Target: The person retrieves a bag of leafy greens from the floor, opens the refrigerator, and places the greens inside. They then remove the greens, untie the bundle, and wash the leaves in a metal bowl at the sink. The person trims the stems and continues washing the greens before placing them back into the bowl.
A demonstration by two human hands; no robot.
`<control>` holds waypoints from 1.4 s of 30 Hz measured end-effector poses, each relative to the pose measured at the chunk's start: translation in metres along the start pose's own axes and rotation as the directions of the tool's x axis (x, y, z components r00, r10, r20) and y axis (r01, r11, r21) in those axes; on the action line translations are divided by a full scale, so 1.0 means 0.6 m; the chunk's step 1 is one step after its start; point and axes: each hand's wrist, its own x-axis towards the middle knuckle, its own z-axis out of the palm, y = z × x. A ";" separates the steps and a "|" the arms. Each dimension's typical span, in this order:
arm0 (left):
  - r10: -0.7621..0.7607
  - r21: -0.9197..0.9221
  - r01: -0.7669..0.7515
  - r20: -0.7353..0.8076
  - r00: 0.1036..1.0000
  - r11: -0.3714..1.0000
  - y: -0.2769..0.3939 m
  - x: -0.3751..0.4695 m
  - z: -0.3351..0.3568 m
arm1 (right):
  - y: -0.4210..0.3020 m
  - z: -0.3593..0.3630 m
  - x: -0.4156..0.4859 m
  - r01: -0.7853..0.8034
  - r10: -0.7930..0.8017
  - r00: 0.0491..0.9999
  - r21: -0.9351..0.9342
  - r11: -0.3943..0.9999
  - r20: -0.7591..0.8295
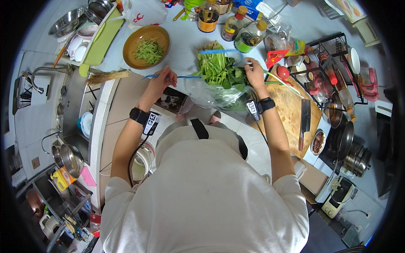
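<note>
A bunch of leafy greens lies on the counter's edge, its stems toward the back and its leaves toward me. Beneath the leaves is a clear plastic bag. A blue strip crosses the stems and curls at the right; another length runs out from the left side of the bunch. My left hand pinches that left length. Curled beside the leaves, my right hand has its fingertips close to the strip's right loop. Whether it grips the strip cannot be made out.
A brown plate of shredded green vegetable sits back left, near a straw brush. Several sauce bottles stand behind the greens. At right, a cleaver lies on a wooden cutting board, with a red tomato by its far edge.
</note>
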 end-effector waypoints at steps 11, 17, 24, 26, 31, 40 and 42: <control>0.456 0.127 -0.439 -0.224 0.861 0.890 0.182 -0.074 0.003 | -0.152 0.104 -0.076 0.446 -0.333 0.887 -0.403 0.800 0.319; 0.615 -0.276 -0.764 -0.465 0.637 0.583 0.336 -0.264 -0.233 | -0.128 0.106 -0.079 0.444 -0.351 0.892 -0.408 0.798 0.285; 0.249 -0.056 -0.411 -0.719 0.649 0.910 0.331 -0.361 -0.295 | -0.156 0.127 -0.094 0.481 -0.363 0.869 -0.399 0.781 0.337; 0.114 -0.081 -0.214 -0.638 0.761 0.974 0.233 -0.303 -0.271 | -0.160 0.128 -0.094 0.469 -0.353 0.876 -0.411 0.782 0.329; -0.165 -0.244 0.050 -0.480 0.861 0.969 -0.007 -0.163 -0.240 | -0.169 0.129 -0.095 0.452 -0.327 0.881 -0.399 0.798 0.342; 0.017 0.838 0.291 -0.337 0.942 0.461 -0.344 0.050 -0.326 | -0.194 0.135 -0.076 0.443 -0.309 0.876 -0.368 0.817 0.370; -0.219 0.968 0.248 -0.248 0.944 -0.028 -0.380 0.080 -0.344 | -0.202 0.131 -0.076 0.412 -0.285 0.890 -0.361 0.837 0.356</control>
